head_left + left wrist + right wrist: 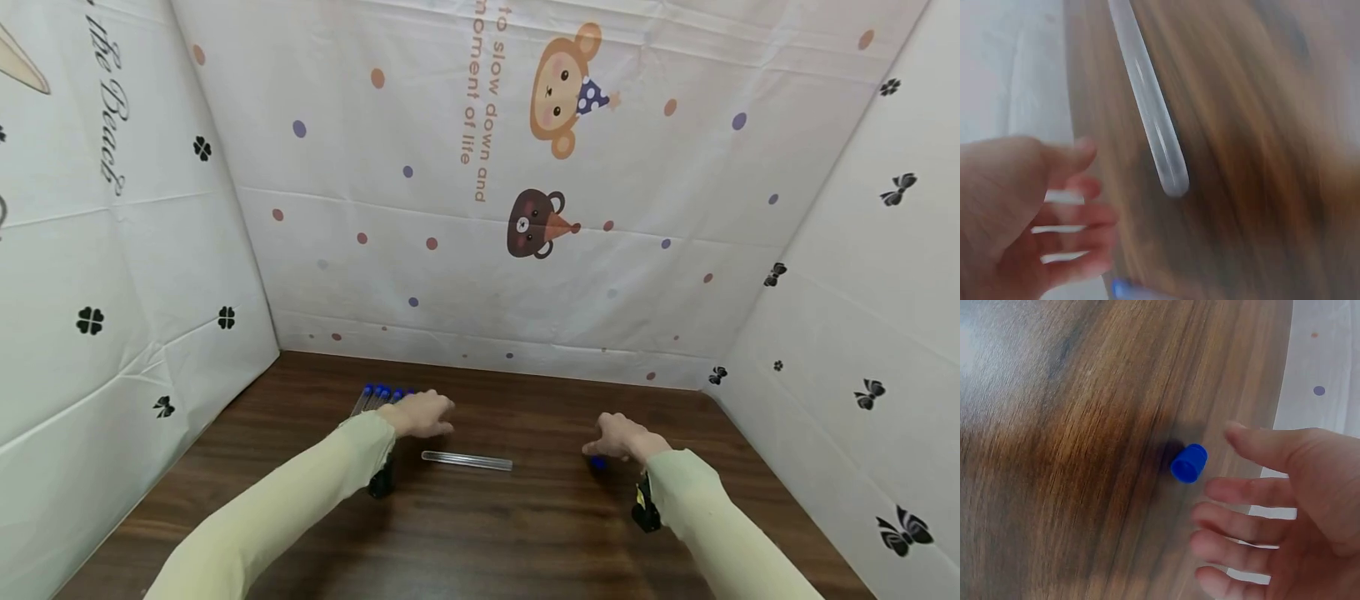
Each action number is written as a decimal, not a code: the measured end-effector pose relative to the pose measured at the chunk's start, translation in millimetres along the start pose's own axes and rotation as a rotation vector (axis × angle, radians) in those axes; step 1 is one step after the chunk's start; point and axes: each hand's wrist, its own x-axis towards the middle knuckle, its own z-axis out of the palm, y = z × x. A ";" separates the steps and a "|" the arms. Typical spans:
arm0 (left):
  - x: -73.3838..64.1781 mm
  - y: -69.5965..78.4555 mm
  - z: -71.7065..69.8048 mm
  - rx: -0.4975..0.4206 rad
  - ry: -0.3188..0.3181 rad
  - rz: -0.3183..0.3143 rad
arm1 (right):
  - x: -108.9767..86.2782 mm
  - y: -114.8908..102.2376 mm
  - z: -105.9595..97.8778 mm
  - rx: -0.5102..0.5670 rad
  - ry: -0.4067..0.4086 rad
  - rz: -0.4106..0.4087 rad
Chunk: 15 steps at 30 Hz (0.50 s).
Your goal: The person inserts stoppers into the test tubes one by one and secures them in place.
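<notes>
A clear test tube (467, 461) without a cap lies across the table in front of my left hand (422, 413). In the left wrist view the test tube (1150, 106) shows its rounded end, and the hand (1041, 212) is apart from it with loosely bent fingers and nothing in them. Farther right, a small blue cap (1189, 464) lies on its side with its hollow end showing. My right hand (624, 437) hovers by it, thumb and fingers spread and not touching the cap.
Several capped tubes (378, 396) with blue tops lie behind my left hand, partly hidden by it. A dark wood-grain table (487, 533) is bordered by printed white cloth walls (450, 275) at the back and both sides.
</notes>
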 end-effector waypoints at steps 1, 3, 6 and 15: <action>0.4 5.8 0.6 -0.043 -0.025 0.038 | -0.8 -0.7 -0.3 0.020 -0.025 0.003; 1.7 15.4 3.4 -0.104 -0.081 0.091 | -1.8 -1.5 0.5 0.064 -0.065 0.002; 2.5 25.0 9.9 -0.113 -0.137 0.124 | -2.8 -1.8 3.8 0.089 -0.075 -0.004; 3.0 33.9 22.6 -0.053 -0.135 0.113 | -1.1 -0.8 10.0 0.043 -0.016 -0.026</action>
